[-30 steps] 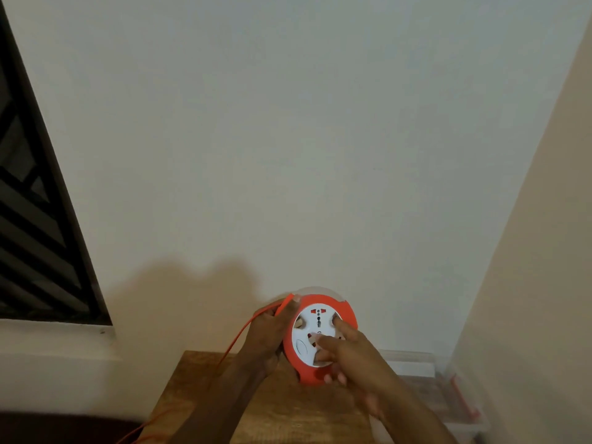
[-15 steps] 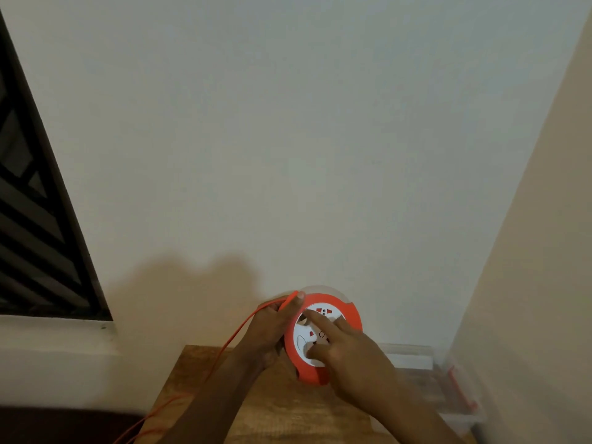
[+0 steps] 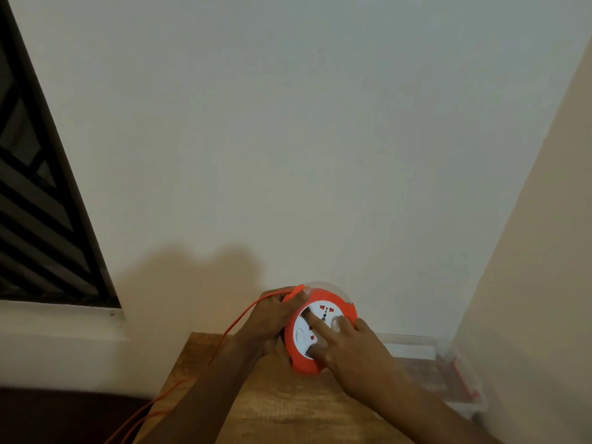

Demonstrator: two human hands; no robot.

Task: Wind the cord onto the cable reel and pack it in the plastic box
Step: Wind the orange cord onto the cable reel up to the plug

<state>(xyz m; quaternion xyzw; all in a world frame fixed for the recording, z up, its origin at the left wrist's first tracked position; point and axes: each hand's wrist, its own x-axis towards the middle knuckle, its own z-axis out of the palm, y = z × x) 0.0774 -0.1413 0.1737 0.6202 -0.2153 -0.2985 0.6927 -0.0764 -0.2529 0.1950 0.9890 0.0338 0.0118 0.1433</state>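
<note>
Against a pale wall, a wooden desk [image 3: 288,408] is carrying the cable reel [image 3: 320,331]; the left hand [image 3: 269,318] is gripping its rim, and the right hand [image 3: 355,357] fingers [image 3: 317,323] are pressing, spread, on its white face while the cord [image 3: 224,334] is trailing left.

A plain home room corner: bare painted walls [image 3: 304,139], a barred window [image 3: 41,219] and a small wooden counter [image 3: 288,408].

One head-worn wide view looks forward and down, close over the wooden table [image 3: 288,408] against the wall [image 3: 288,139].

right hand [image 3: 355,354] fingers swept round cable reel [image 3: 320,331] face
</note>
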